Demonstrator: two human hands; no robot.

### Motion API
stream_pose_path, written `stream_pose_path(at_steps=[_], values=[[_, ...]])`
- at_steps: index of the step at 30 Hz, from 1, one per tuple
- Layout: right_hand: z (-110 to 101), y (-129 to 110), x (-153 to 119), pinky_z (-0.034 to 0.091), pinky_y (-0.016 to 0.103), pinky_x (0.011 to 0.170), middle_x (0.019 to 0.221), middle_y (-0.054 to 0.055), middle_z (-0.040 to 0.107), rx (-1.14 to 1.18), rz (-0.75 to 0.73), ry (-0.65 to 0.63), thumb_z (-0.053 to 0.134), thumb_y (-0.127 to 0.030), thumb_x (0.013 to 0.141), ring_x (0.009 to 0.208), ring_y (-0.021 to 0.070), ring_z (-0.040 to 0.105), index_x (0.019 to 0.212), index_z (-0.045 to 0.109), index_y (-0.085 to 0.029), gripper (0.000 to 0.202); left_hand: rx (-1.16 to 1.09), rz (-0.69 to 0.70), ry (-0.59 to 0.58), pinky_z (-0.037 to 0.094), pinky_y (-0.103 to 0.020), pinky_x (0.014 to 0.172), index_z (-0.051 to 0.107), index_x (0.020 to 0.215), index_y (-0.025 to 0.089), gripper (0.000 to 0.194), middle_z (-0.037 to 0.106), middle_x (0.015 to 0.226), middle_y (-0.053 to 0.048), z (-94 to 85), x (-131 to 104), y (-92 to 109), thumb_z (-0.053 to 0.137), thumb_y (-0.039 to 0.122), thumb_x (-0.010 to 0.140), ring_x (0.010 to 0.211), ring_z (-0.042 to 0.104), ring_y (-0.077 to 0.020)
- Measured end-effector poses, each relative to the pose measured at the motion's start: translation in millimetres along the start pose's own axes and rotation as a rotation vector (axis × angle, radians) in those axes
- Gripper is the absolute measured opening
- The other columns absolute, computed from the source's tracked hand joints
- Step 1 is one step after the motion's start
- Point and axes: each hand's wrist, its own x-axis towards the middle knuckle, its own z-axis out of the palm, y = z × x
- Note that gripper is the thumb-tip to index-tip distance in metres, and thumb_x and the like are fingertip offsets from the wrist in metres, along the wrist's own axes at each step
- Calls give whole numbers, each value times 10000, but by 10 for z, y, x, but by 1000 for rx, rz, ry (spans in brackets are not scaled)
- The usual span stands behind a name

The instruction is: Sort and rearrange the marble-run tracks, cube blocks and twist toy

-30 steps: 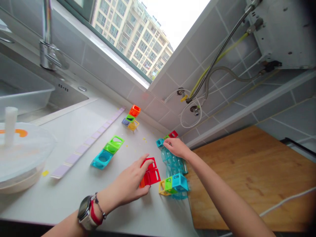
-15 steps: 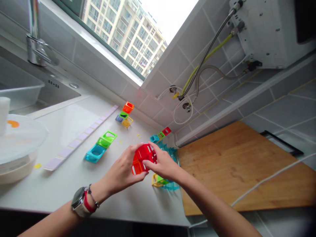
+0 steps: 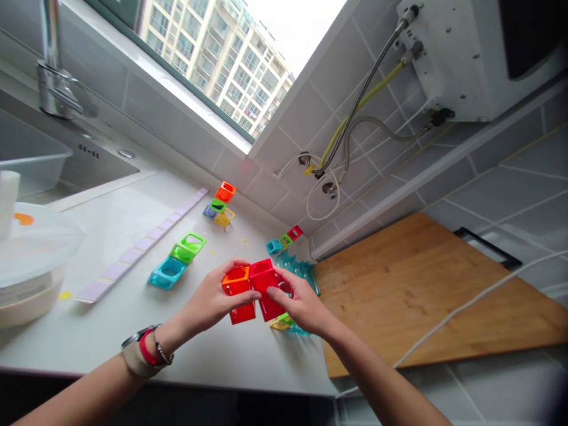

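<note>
In the head view my left hand [image 3: 217, 299] is closed on an orange-and-red hollow plastic block [image 3: 237, 283]. My right hand [image 3: 306, 303] grips a red hollow block [image 3: 262, 277] from its right side, the thumb across its front. Both blocks are held side by side above the counter, their upper parts close together with a narrow gap lower down. Behind my right hand, partly hidden, are a yellow-and-green block piece [image 3: 280, 322] and spiky translucent teal pieces [image 3: 296, 266]. A joined green block [image 3: 189, 247] and blue block [image 3: 167, 272] lie to the left.
A small orange, green, blue and yellow block stack [image 3: 220, 206] stands near the wall, with a blue-green-red row [image 3: 284, 239] to its right. A pale purple strip [image 3: 144, 244] crosses the counter. The cutting board [image 3: 421, 302] is at right, a lidded container [image 3: 38, 254] at left.
The red and orange blocks have turned in my hands, so their open tops and long front sides now show. My left wrist has rotated. The view has shifted slightly.
</note>
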Motion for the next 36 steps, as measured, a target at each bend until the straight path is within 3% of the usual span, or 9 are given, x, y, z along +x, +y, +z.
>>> stream_pose_path(at_steps=[7, 12, 16, 19, 24, 26, 30, 33, 36], values=[[-311, -49, 27, 563, 277, 679, 925, 39, 746, 19, 56, 88, 722, -508, 891, 753, 165, 684, 1149, 744, -191, 409, 41, -39, 97, 582, -292, 705, 632, 1175, 193, 536, 746, 978, -62, -79, 49, 61, 868, 432, 757, 800, 719, -224], [-329, -37, 87, 526, 260, 642, 842, 26, 722, -84, 71, 84, 711, -498, 893, 703, 152, 648, 1088, 756, -177, 379, -26, -76, 180, 561, -288, 725, 620, 1201, 193, 575, 733, 986, -63, -88, 79, 35, 861, 479, 764, 813, 704, -212], [-286, -15, 116, 540, 281, 714, 934, 38, 740, -140, 28, 22, 687, -481, 922, 771, 167, 662, 1121, 735, -189, 357, -241, -205, 12, 548, -279, 708, 598, 1191, 207, 534, 724, 967, -48, -88, 60, 42, 850, 452, 789, 808, 694, -200], [-317, -29, 100, 540, 303, 808, 1057, 51, 744, -260, -56, 42, 672, -451, 944, 892, 192, 676, 1148, 746, -215, 320, -369, -248, -44, 541, -262, 707, 599, 1221, 226, 486, 711, 988, -37, -104, 38, 77, 813, 429, 835, 825, 691, -184], [-391, -133, 32, 514, 324, 877, 1087, 61, 704, -444, -157, 7, 632, -391, 988, 927, 192, 663, 1335, 701, -259, 378, -423, -310, -207, 576, -328, 753, 541, 1380, 292, 633, 731, 1028, -45, -78, -9, 147, 829, 381, 823, 846, 744, -233], [-373, -178, 14, 508, 321, 882, 1080, 61, 693, -483, -169, -46, 616, -383, 1002, 937, 190, 662, 1363, 686, -271, 384, -396, -333, -264, 582, -345, 754, 558, 1341, 285, 620, 741, 956, -34, -41, -21, 146, 850, 367, 800, 817, 756, -247], [-318, -240, 13, 504, 340, 924, 1106, 68, 690, -551, -190, -40, 640, -390, 994, 982, 207, 662, 1404, 646, -271, 428, -336, -323, -202, 571, -296, 710, 600, 1078, 219, 422, 718, 828, -9, 17, -11, 100, 864, 371, 785, 755, 748, -215], [-416, -299, -1, 506, 351, 951, 1173, 78, 681, -620, -198, -12, 681, -392, 964, 1014, 216, 667, 1362, 662, -259, 420, -386, -339, -128, 579, -294, 682, 574, 1088, 219, 442, 702, 842, 0, 9, 10, 78, 857, 381, 789, 748, 750, -215], [-660, -355, -56, 509, 350, 950, 1174, 80, 688, -690, -169, 25, 697, -383, 947, 1031, 221, 670, 1242, 718, -245, 326, -447, -336, -41, 590, -304, 656, 543, 1128, 223, 462, 698, 865, -9, -28, 25, 77, 839, 382, 811, 757, 751, -221]])
